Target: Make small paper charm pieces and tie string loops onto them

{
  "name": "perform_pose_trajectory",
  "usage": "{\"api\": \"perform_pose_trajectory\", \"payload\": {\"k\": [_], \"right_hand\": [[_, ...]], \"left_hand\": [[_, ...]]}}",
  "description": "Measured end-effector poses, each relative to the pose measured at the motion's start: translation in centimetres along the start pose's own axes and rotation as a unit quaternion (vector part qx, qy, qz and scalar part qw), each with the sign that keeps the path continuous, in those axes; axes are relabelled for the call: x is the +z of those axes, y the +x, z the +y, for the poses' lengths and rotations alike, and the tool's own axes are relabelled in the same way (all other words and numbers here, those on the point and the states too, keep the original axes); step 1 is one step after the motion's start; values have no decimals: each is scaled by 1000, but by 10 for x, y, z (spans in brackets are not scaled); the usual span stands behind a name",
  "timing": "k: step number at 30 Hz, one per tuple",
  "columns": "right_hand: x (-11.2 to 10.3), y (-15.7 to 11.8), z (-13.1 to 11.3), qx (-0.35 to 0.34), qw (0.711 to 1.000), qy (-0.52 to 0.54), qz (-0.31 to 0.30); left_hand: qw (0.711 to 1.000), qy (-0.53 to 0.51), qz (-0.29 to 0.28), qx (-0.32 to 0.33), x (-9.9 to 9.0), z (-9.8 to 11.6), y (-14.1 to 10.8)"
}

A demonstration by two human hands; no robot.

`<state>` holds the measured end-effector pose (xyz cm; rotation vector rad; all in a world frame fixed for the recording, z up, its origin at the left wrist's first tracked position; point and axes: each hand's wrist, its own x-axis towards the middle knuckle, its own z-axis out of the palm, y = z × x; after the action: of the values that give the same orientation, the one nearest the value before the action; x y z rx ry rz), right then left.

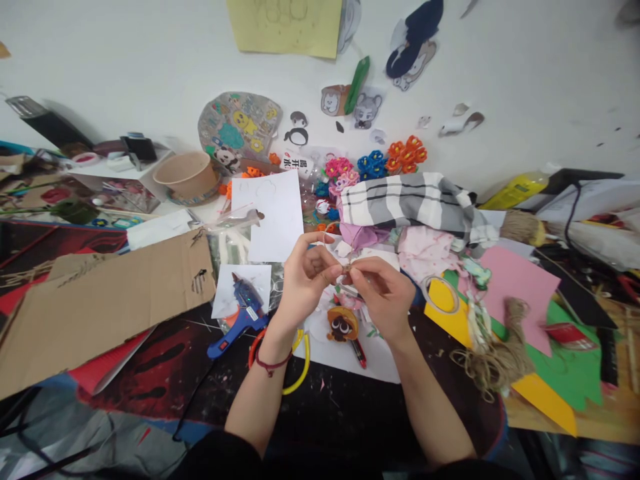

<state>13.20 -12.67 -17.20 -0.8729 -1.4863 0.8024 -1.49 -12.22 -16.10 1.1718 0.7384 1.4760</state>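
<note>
**Thin tan strand, two-handed**

Left hand and right hand: fingertips pinched together on strand, above table, inward of front edge. Step: apparently fine twisting or knotting. Next move presumably calls for steady grip.

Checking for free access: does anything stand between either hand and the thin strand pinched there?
Nothing visible does: the left hand and right hand both pinch the thin strand. The brown cartoon figure lies lower in view, not in between.
</note>
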Motion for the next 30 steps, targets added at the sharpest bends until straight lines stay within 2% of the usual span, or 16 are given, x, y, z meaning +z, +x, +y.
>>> {"api": "perform_pose_trajectory", "payload": {"k": [3,5,8,11,13,16,20,24,30], "right_hand": [[-1,1,0,-15,1000,-17,-2],[-4,2,1,-60,995,-85,-1],[-9,4,4,-145,971,-191,-14],[-11,4,6,-195,951,-236,-37],[-11,5,6,-191,952,-235,-50],[-10,6,6,-135,971,-185,-64],[-9,8,10,5,995,-52,-88],[-4,8,14,121,983,96,-101],[-3,8,16,181,965,155,-114]], "left_hand": [[1000,-13,-18,-21,-3,2,1],[998,9,-39,-46,-5,4,2],[992,88,-59,-73,-8,6,3],[985,157,-35,-59,-8,3,5],[983,180,-14,-29,-7,1,5],[986,164,6,-15,-7,-3,6],[997,60,14,-43,-5,-7,6],[999,-2,12,-48,-3,-10,6],[996,-20,-22,-80,-4,-12,5]]}}
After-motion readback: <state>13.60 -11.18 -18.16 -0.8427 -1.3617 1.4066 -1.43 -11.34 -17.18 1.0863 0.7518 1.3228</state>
